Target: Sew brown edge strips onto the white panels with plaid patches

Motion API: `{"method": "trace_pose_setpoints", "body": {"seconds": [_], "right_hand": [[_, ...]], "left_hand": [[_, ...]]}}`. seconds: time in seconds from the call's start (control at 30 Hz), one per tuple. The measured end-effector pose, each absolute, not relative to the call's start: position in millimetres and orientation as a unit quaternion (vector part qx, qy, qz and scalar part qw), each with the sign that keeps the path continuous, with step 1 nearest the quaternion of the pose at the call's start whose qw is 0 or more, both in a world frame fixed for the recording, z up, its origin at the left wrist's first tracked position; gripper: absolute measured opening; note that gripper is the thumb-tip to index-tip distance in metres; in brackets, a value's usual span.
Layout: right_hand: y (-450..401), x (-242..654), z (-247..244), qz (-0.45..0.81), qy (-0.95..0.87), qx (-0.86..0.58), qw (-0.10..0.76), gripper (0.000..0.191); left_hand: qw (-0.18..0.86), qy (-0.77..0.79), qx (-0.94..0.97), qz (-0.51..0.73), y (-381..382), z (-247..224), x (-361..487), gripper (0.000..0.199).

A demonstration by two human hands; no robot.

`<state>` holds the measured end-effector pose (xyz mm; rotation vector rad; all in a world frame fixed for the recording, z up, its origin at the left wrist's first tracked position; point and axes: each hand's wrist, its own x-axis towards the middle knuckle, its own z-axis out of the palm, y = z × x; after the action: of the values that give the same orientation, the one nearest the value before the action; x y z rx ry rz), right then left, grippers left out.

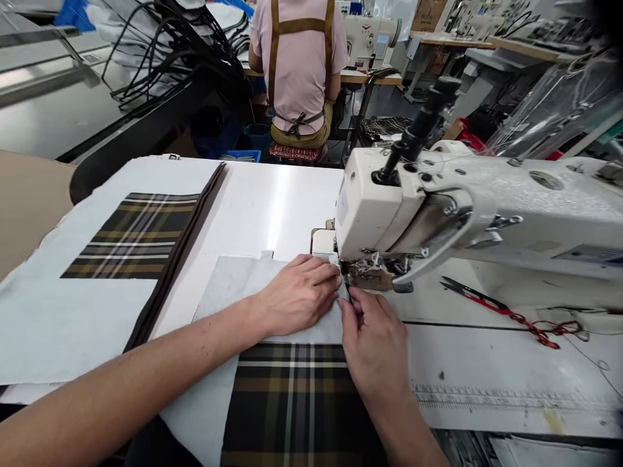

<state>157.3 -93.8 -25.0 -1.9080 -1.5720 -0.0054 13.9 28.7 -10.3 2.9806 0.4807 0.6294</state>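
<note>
Nearest: bare left forearm (111, 395) comes in low from the corner. Below it, a plaid wool panel (292, 405), dark brown with tan and white stripes, matte weave, lies on a mottled pale felt-like backing sheet (238, 292) with soft, uneven edges. Left hand (296, 295): grip flat, palm down, fingers together, pressing the sheet, nothing clamped. Right hand (374, 344): grip together, thumb and fingers pinching the sheet edge just beside the metal presser foot (363, 275) of a white cast-metal sewing machine (384, 207). Panel and sheet sit on the glossy white desk (272, 207), sheet's top end at the foot. Left of them: second plaid panel (131, 237) on a white backing, with a long dark brown folded strip (178, 253) touching its edge. Right: red-handled thread snips (491, 305) on the desk. Beyond: a person (296, 65) in a pink shirt and tan apron straps, seated at another machine.
</note>
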Motion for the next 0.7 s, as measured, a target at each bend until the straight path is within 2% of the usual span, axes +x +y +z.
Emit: {"method": "trace_pose_setpoints", "body": {"seconds": [0.13,0.23,0.33,0.4,0.53,0.6,0.7], "right_hand": [[-95.5,157.6,-26.2,-0.006,-0.599,-0.736,0.316,0.031],[-96.2,157.7,-28.0,-0.015,-0.601,-0.732,0.322,0.039],[-96.4,157.8,-30.3,-0.015,-0.603,-0.726,0.329,0.046],[-96.7,158.3,-31.8,-0.011,-0.606,-0.723,0.332,0.049],[-97.0,160.6,-34.3,-0.013,-0.601,-0.726,0.334,0.057],[-96.8,161.1,-35.2,-0.014,-0.598,-0.728,0.334,0.059],[-96.7,160.7,-35.6,-0.011,-0.598,-0.728,0.335,0.062]], "left_hand": [[0.044,0.183,0.966,0.175,18.8,-4.2,6.3,0.030],[0.032,0.336,0.931,0.137,-8.1,4.6,-38.5,0.035],[0.019,0.576,0.806,0.133,-44.9,9.3,-103.4,0.063],[0.060,0.654,0.740,0.148,-66.2,8.9,-135.1,0.074],[0.159,0.677,0.697,0.174,-85.9,7.6,-144.9,0.058],[0.161,0.676,0.698,0.175,-84.9,9.3,-137.0,0.052],[0.123,0.676,0.706,0.170,-77.9,11.8,-130.2,0.057]]}}
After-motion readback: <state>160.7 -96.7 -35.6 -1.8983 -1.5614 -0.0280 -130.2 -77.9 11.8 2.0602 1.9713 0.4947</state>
